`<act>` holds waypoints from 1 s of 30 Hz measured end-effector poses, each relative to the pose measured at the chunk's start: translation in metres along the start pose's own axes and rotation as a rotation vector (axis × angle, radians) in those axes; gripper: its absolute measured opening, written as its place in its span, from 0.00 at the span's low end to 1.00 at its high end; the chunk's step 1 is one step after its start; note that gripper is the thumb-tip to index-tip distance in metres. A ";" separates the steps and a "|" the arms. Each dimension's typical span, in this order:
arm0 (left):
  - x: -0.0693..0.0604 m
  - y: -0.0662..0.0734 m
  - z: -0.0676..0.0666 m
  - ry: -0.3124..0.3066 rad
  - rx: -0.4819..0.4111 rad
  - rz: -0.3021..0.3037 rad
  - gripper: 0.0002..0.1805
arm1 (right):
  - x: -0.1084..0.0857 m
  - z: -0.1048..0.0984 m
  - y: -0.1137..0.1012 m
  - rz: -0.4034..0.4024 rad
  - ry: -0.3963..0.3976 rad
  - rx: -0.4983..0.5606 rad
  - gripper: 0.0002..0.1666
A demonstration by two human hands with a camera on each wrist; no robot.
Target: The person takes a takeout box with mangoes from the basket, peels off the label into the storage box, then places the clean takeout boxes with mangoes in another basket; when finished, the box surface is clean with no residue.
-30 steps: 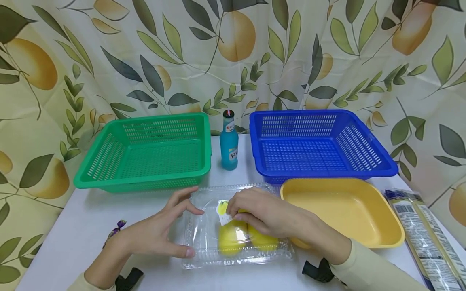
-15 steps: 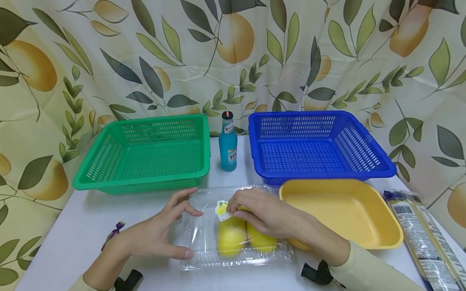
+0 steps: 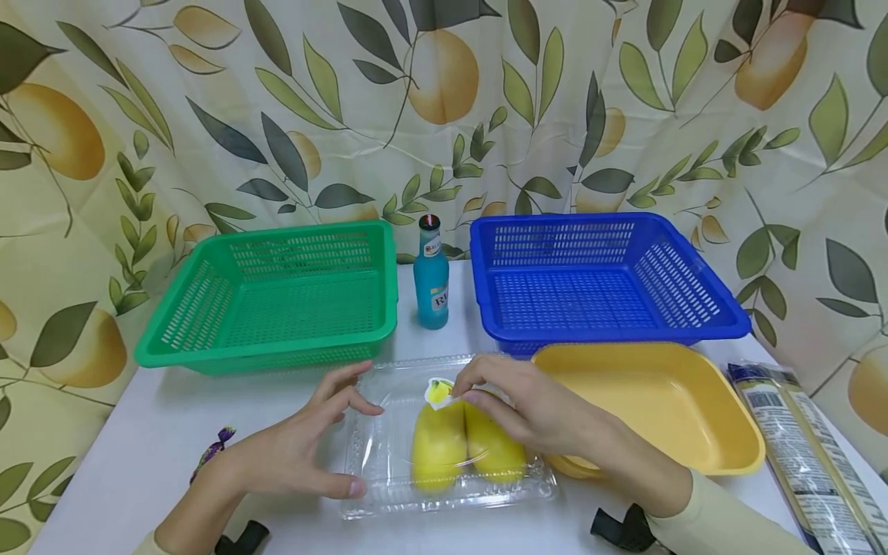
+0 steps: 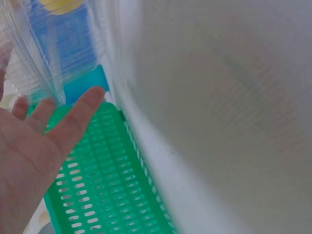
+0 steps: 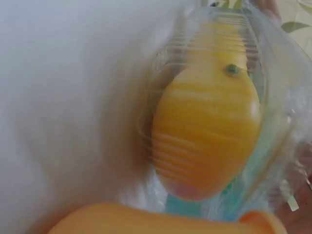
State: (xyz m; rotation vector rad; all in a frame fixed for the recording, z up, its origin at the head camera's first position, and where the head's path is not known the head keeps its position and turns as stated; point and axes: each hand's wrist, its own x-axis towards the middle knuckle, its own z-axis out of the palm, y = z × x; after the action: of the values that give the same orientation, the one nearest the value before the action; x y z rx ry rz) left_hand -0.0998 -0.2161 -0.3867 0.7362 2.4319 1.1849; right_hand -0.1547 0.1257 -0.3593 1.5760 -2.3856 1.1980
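A clear plastic clamshell box [image 3: 388, 447] lies on the table with two yellow mango-like fruits [image 3: 439, 451] inside. Over its lid, my right hand [image 3: 527, 401] pinches a small white sticker [image 3: 438, 393] with a yellow fruit picture, between thumb and fingertips. One edge of the sticker looks raised; whether the rest still sticks to the lid I cannot tell. My left hand [image 3: 305, 439] spreads its thumb and fingers along the box's left side. In the left wrist view its fingers reach out near the box wall [image 4: 63, 53]. A fruit [image 5: 207, 126] shows through the plastic in the right wrist view.
Behind stand a green basket [image 3: 270, 358], a blue bottle [image 3: 432, 281] and a blue basket [image 3: 624, 333]. A yellow tub [image 3: 652, 416] sits right of the box, beside a printed packet [image 3: 798, 455]. A purple wrapped candy [image 3: 211, 453] lies by the left wrist.
My right hand has shifted slightly right, and the pinched sticker has moved right and turned, uncovering more of the fruits. The left hand keeps its place at the box.
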 end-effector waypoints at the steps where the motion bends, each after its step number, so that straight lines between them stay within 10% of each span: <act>1: -0.001 -0.001 0.000 0.004 0.001 0.003 0.40 | -0.001 -0.001 0.000 0.005 0.011 0.004 0.12; 30: 0.002 -0.002 0.006 0.030 -0.041 0.038 0.37 | -0.072 -0.051 0.005 0.212 0.230 0.049 0.18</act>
State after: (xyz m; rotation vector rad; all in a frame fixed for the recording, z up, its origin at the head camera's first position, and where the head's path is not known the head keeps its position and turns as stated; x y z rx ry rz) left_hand -0.0989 -0.2122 -0.3923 0.7608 2.4204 1.2649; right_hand -0.1425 0.2128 -0.3573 1.1443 -2.4338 1.3983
